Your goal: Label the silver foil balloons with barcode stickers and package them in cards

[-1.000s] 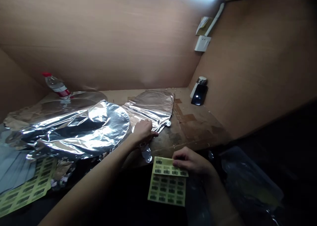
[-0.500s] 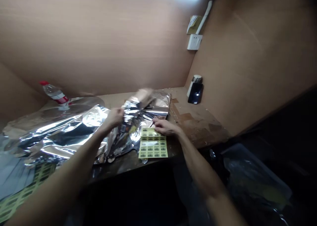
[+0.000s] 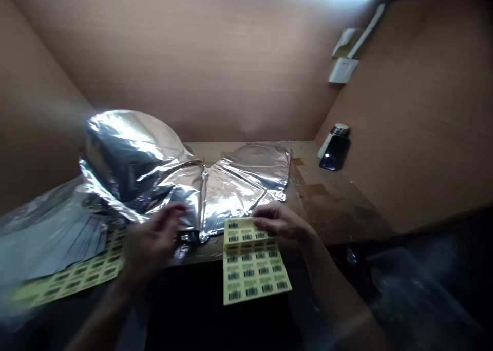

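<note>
Label sheet (image 3: 254, 265) past table edge (image 3: 358, 232), left hand (image 3: 153, 240) apart

A yellow sheet of barcode labels (image 3: 254, 275), bent across its upper part, hangs at the desk's (image 3: 327, 207) front edge; wrinkled silver foil pieces (image 3: 233, 192) spread behind it.

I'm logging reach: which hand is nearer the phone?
Right. The right hand is in front and left of the phone; the left hand is farther left, by the foil.

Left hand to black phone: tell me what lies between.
Silver foil, then taped tabletop, lies between the left hand and black phone in the head view.
</note>
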A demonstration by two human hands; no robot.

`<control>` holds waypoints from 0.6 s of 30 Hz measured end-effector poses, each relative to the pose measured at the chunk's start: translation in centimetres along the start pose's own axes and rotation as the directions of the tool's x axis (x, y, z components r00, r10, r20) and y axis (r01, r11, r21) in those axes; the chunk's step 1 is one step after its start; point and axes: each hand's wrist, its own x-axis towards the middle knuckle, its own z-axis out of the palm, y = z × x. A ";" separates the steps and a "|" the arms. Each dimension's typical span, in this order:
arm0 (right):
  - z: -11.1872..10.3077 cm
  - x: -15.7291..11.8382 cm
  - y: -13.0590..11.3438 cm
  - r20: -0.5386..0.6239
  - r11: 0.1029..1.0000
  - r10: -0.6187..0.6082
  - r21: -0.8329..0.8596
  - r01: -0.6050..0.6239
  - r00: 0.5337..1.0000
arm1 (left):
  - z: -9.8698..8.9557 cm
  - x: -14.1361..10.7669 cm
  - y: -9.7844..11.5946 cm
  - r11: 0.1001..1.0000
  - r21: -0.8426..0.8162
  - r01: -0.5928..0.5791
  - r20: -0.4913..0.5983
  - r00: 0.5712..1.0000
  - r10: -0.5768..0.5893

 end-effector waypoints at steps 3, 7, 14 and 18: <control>2.5 0.2 -0.6 0.008 0.996 0.008 -0.093 -0.007 1.000 | 4.9 -2.4 0.1 0.923 -0.332 0.195 0.428 0.903 -0.038; 4.8 0.6 -0.4 -0.073 0.874 -0.083 -0.485 0.038 0.994 | 7.1 -3.1 -1.0 0.875 -0.411 0.256 0.462 0.886 -0.042; 9.1 1.8 1.8 -0.117 0.504 -0.412 -0.856 0.118 0.904 | 8.1 -3.1 -2.4 0.933 -0.320 0.162 0.393 0.919 -0.024; 10.1 1.2 2.7 -0.039 0.452 -0.556 -0.853 0.262 0.831 | 7.8 -3.5 -2.5 0.935 -0.317 0.158 0.401 0.916 -0.018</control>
